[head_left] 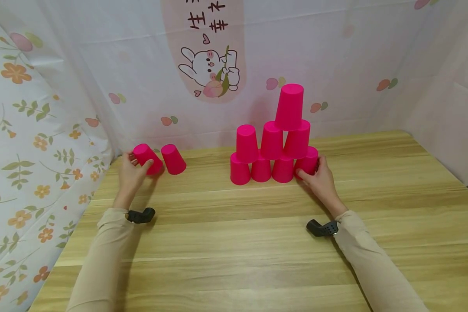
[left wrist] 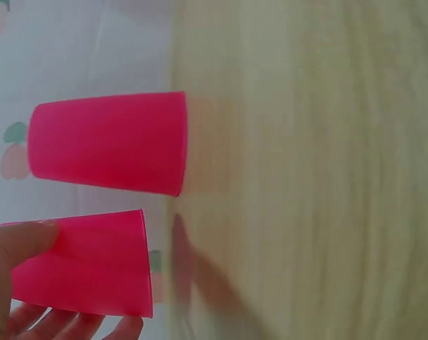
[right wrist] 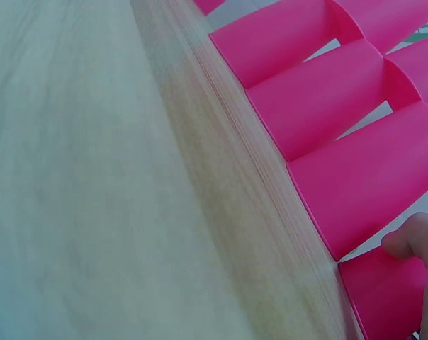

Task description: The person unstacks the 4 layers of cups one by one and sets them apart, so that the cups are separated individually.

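Observation:
At the far left, my left hand grips an upside-down pink cup, thumb on one side and fingers on the other. In the left wrist view the rim of this cup is a little off the wooden surface. Just right of it stands another upside-down pink cup. My right hand holds the rightmost bottom cup of a cup pyramid, its thumb on the near side. The pyramid has several cups in its bottom row, three in the middle row and one top cup over the right pair.
The pyramid stands near the back edge of the wooden table. A printed cloth hangs behind, and a flowered cloth lines the left side. Each wrist carries a black camera mount.

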`<state>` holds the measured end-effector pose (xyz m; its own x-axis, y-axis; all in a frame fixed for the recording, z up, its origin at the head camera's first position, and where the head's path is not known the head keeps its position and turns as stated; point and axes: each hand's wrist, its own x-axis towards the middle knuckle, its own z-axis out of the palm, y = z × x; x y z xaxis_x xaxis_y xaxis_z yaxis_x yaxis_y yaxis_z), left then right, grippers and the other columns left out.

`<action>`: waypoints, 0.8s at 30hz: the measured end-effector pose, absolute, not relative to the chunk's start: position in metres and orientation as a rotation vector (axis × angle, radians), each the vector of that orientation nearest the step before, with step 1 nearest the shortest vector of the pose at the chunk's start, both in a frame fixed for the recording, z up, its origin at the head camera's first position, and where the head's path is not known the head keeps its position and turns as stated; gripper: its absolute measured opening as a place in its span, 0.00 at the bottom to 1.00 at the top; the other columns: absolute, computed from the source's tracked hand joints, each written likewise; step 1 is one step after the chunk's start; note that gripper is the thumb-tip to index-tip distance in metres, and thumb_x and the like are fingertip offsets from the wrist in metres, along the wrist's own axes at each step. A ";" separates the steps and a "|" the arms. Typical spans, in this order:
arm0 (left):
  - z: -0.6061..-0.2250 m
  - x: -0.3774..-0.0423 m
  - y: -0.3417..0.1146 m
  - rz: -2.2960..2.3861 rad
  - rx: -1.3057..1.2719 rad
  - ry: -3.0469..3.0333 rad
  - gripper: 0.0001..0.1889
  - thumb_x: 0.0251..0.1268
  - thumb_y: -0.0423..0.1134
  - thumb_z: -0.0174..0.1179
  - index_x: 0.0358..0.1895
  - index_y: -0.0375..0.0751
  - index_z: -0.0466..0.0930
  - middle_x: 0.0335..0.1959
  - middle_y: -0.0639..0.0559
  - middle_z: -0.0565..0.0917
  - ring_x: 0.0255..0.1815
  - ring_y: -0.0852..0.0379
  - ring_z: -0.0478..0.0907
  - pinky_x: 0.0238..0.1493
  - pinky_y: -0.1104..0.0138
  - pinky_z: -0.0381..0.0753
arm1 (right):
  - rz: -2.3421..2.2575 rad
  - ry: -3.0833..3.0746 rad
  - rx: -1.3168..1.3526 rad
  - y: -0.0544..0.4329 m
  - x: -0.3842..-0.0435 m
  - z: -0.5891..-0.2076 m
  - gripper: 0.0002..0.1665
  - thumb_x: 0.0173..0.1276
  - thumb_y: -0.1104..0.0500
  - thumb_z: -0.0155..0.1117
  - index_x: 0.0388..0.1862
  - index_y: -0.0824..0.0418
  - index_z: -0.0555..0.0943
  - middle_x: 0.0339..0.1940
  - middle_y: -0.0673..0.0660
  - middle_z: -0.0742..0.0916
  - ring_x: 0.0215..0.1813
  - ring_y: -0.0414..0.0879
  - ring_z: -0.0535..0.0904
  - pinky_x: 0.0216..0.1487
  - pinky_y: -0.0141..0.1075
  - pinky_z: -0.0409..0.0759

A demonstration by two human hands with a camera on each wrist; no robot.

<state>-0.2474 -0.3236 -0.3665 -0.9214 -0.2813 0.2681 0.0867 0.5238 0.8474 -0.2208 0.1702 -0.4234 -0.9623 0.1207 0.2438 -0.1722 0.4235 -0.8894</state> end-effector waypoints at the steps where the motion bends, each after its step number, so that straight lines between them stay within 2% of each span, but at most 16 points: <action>1: -0.368 -0.249 -0.323 -1.358 0.154 -2.403 0.30 0.59 0.31 0.60 0.61 0.24 0.56 0.58 0.30 0.68 0.59 0.36 0.67 0.61 0.53 0.66 | 1.551 -2.411 0.042 0.170 -0.221 -0.423 0.37 0.60 0.59 0.63 0.62 0.70 0.57 0.55 0.67 0.73 0.54 0.59 0.71 0.55 0.49 0.71; 5: -0.373 -0.253 -0.319 -1.353 0.125 -2.415 0.30 0.59 0.30 0.59 0.61 0.24 0.56 0.58 0.29 0.68 0.59 0.35 0.67 0.61 0.52 0.66 | 1.552 -2.410 0.035 0.171 -0.222 -0.423 0.37 0.60 0.59 0.64 0.62 0.70 0.57 0.55 0.67 0.74 0.54 0.59 0.72 0.54 0.46 0.71; 11: -0.380 -0.258 -0.314 -1.367 0.103 -2.420 0.29 0.59 0.29 0.59 0.60 0.23 0.57 0.57 0.29 0.68 0.58 0.34 0.67 0.60 0.51 0.66 | 1.564 -2.391 0.062 0.172 -0.220 -0.422 0.37 0.61 0.58 0.63 0.62 0.70 0.56 0.56 0.67 0.73 0.54 0.60 0.70 0.54 0.49 0.71; 16: -0.385 -0.254 -0.313 -1.383 0.111 -2.435 0.29 0.59 0.30 0.60 0.60 0.23 0.56 0.57 0.29 0.68 0.58 0.34 0.67 0.60 0.51 0.66 | 1.533 -2.394 0.042 0.172 -0.219 -0.426 0.35 0.59 0.57 0.62 0.60 0.69 0.58 0.53 0.67 0.74 0.51 0.59 0.71 0.51 0.46 0.73; 21: -0.386 -0.253 -0.315 -1.372 0.118 -2.425 0.29 0.59 0.30 0.60 0.60 0.24 0.57 0.56 0.29 0.69 0.57 0.35 0.67 0.60 0.51 0.66 | 1.544 -2.406 0.046 0.170 -0.220 -0.426 0.35 0.60 0.60 0.61 0.60 0.70 0.58 0.54 0.68 0.73 0.53 0.61 0.71 0.53 0.50 0.71; 24: -0.385 -0.253 -0.316 -1.350 0.127 -2.439 0.29 0.59 0.31 0.60 0.59 0.25 0.57 0.54 0.29 0.71 0.56 0.36 0.69 0.59 0.52 0.68 | 1.540 -2.407 0.038 0.169 -0.220 -0.426 0.35 0.60 0.61 0.62 0.61 0.70 0.57 0.54 0.68 0.73 0.53 0.60 0.71 0.54 0.50 0.71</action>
